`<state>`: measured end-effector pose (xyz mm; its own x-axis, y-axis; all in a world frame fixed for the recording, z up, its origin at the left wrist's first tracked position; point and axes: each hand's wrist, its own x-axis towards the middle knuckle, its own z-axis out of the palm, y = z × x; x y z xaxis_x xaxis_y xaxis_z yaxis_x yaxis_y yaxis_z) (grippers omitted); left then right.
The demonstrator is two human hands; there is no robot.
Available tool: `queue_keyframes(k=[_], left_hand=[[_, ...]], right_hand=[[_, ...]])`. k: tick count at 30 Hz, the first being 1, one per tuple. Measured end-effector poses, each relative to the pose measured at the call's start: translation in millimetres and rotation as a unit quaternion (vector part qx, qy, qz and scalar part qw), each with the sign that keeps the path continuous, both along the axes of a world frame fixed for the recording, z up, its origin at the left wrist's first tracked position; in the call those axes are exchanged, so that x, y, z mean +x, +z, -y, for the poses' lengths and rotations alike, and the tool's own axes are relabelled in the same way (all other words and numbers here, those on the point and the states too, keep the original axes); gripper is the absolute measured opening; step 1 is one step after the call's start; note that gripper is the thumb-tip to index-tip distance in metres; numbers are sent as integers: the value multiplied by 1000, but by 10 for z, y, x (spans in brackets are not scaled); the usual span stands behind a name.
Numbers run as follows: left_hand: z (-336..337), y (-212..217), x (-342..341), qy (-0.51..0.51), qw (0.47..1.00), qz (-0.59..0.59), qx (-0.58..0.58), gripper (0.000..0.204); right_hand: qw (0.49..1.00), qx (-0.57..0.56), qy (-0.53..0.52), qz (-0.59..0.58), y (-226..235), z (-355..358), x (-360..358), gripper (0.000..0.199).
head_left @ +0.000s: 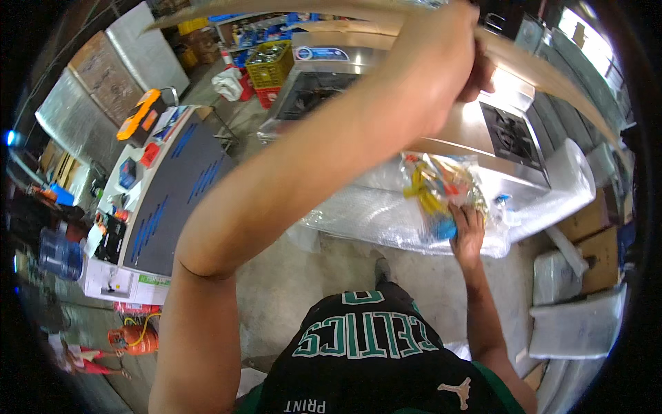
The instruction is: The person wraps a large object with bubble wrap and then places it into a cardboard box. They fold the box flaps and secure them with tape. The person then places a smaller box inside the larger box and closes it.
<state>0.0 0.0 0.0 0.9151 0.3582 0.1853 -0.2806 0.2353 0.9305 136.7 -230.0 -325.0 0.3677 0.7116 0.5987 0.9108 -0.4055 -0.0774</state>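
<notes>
My left arm reaches across the view to the upper right. My left hand [448,69] is raised over the steel stove [462,131], blurred, with its fingers curled. A curved brown sheet or strip [558,76] passes along the top beside this hand; whether the fingers grip it is hidden. Lower down, my right hand [469,231] has its fingers bent over the edge of a clear plastic bag [441,183] with yellow, red and blue pieces inside. The bag lies against bubble wrap [372,217] at the stove's front.
A dark-topped table [176,193] at the left bears an orange-and-black toolbox [141,114] and small items. Behind stands a yellow crate [269,63]. An orange gas cylinder [132,339] and a person [86,359] are at the lower left. Wrapped goods [579,321] and cardboard boxes [596,255] stand right.
</notes>
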Motion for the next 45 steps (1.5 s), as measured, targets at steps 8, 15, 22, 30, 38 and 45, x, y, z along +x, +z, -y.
queue_keyframes(k=[8,15,22,30,38,45], left_hand=[[553,-3298,-479,74,986,-130,-74,54],[592,-5366,-791,-248,911,-316,99,56],[173,-4816,-1709,-117,876,-376,279,56],[-720,-4687,-3466,27,867,-456,199,47],[-1892,-5459,-5667,194,773,-589,135,52],[-2403,-6651,-6924,234,726,-641,90,67]], right_hand=[[948,-64,-112,-292,-428,1474,-1409,53],[905,-224,-118,-343,-916,1555,-1541,42],[868,-311,113,-371,-1438,454,-1177,43],[800,-321,373,-343,-2000,-1453,-1997,57],[812,-237,334,-417,-2304,-3173,-3489,49],[816,-169,192,-518,-1533,-5151,-4544,42]])
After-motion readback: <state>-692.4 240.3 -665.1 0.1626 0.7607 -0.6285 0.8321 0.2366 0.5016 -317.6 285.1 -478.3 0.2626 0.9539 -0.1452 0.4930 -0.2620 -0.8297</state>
